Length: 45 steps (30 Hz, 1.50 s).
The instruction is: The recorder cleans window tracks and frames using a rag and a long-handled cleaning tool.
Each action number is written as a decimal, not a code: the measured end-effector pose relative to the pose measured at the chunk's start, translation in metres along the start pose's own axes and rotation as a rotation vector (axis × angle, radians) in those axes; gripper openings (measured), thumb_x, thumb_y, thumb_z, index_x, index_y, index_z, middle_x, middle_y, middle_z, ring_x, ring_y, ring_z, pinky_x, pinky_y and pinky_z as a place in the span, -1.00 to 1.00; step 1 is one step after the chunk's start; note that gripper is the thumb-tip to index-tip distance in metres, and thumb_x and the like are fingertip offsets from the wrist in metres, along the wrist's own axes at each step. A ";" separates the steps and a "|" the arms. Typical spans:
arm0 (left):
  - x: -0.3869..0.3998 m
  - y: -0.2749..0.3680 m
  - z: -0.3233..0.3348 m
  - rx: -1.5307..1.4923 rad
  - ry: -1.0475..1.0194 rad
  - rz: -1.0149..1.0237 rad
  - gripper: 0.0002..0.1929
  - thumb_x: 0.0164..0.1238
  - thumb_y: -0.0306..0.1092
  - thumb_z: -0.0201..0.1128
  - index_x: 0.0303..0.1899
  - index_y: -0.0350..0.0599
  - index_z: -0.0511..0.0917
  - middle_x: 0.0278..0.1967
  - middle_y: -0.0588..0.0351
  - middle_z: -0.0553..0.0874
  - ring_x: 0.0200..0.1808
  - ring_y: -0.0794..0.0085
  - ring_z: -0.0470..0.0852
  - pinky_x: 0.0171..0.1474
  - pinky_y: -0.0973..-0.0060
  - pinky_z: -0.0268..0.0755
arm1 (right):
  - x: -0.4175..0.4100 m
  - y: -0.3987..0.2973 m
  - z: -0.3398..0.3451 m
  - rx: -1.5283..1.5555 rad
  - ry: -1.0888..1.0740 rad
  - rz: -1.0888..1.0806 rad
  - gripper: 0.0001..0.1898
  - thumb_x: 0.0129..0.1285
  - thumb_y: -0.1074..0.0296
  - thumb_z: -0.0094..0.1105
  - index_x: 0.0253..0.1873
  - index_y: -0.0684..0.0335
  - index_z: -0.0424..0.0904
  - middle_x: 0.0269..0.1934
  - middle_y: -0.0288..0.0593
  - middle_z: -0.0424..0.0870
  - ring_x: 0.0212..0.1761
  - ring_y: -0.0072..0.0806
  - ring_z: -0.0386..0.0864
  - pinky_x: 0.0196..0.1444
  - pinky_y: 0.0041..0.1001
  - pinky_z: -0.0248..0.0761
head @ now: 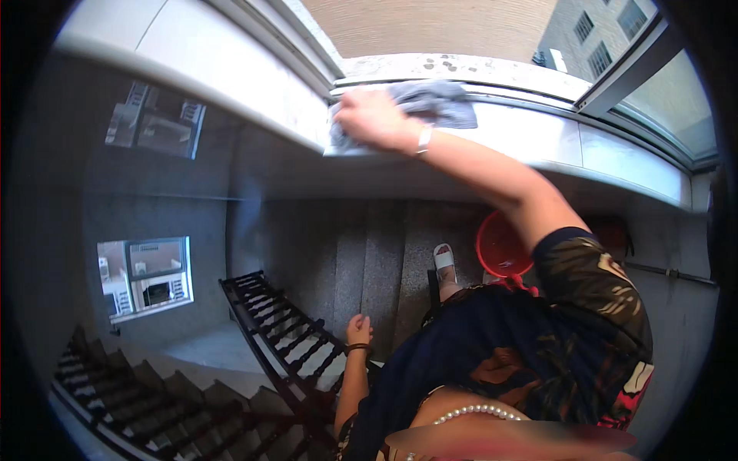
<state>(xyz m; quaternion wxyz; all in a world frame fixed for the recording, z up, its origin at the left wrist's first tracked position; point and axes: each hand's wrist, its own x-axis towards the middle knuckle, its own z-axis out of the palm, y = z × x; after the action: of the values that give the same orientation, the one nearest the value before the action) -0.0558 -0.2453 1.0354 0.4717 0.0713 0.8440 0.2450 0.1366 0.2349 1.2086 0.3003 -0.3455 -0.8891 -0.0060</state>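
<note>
My right hand (372,118) grips a damp-looking grey cloth (435,101), pressed down at the inner corner of a white tiled windowsill (524,129). Part of the cloth spreads right along the sill, beside the window frame's track (507,98). The hand and cloth are slightly blurred. Low beside my body, my left hand (358,329) hangs near the dark stair railing (288,328), its fingers loosely curled and nothing visible in them.
A red plastic bucket (503,250) stands by my white-slippered foot (444,256) on the speckled stone steps (377,265). An aluminium-framed window sash (663,109) is at the right. Stairs descend at lower left, and a pipe (671,272) runs along the right wall.
</note>
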 end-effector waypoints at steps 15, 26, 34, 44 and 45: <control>0.019 0.265 0.097 0.068 -0.301 0.970 -0.73 0.45 -0.35 0.19 0.08 -0.26 0.55 -0.21 0.13 0.68 -0.31 0.58 0.68 -0.29 0.66 0.48 | -0.319 0.151 -0.258 -0.477 -0.061 0.659 -0.59 0.17 0.22 0.27 0.13 0.09 0.51 0.12 -0.04 0.48 0.22 -0.06 0.43 0.17 -0.17 0.41; -0.059 0.376 0.103 -0.005 0.141 1.474 -0.80 0.43 -0.52 0.13 -0.01 -0.30 0.60 -0.27 0.03 0.70 -0.43 0.53 0.68 -0.35 0.61 0.53 | -0.306 0.135 -0.331 -0.139 0.484 0.461 -0.70 0.24 0.50 0.07 0.08 0.35 0.54 0.05 0.01 0.50 0.09 -0.19 0.51 0.21 -0.33 0.35; -0.035 0.428 0.136 0.267 0.338 1.845 -0.76 0.28 -0.61 0.19 -0.03 -0.22 0.61 -0.26 0.00 0.64 -0.32 0.33 0.61 -0.34 0.49 0.47 | -0.045 0.116 -0.250 0.076 0.437 0.115 -0.82 0.22 0.41 0.22 -0.07 0.22 0.59 -0.18 -0.09 0.65 -0.13 -0.22 0.60 -0.13 -0.30 0.47; -0.014 0.445 0.157 0.155 0.481 1.650 -0.76 0.14 -0.62 0.21 -0.15 -0.17 0.64 -0.43 0.07 0.54 -0.44 0.23 0.50 -0.31 0.29 0.33 | 0.054 0.163 -0.223 0.926 0.839 -0.075 -0.83 0.51 0.50 -0.13 0.08 0.32 0.41 -0.22 -0.29 0.60 -0.25 -0.72 0.54 -0.22 -0.71 0.48; -0.020 0.449 0.166 0.134 0.457 1.658 -0.76 0.14 -0.62 0.22 -0.15 -0.16 0.64 -0.45 0.09 0.54 -0.45 0.25 0.50 -0.32 0.29 0.32 | 0.055 0.159 -0.245 0.760 0.861 -0.028 -0.81 0.51 0.48 -0.14 0.10 0.33 0.42 -0.28 -0.30 0.62 -0.34 -0.68 0.57 -0.34 -0.67 0.54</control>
<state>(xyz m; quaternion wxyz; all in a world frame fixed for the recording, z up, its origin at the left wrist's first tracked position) 0.0430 0.1956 1.1946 -0.0460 0.6411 0.6062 0.4685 0.3325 0.3359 1.4077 0.7383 -0.1678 -0.6308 0.1697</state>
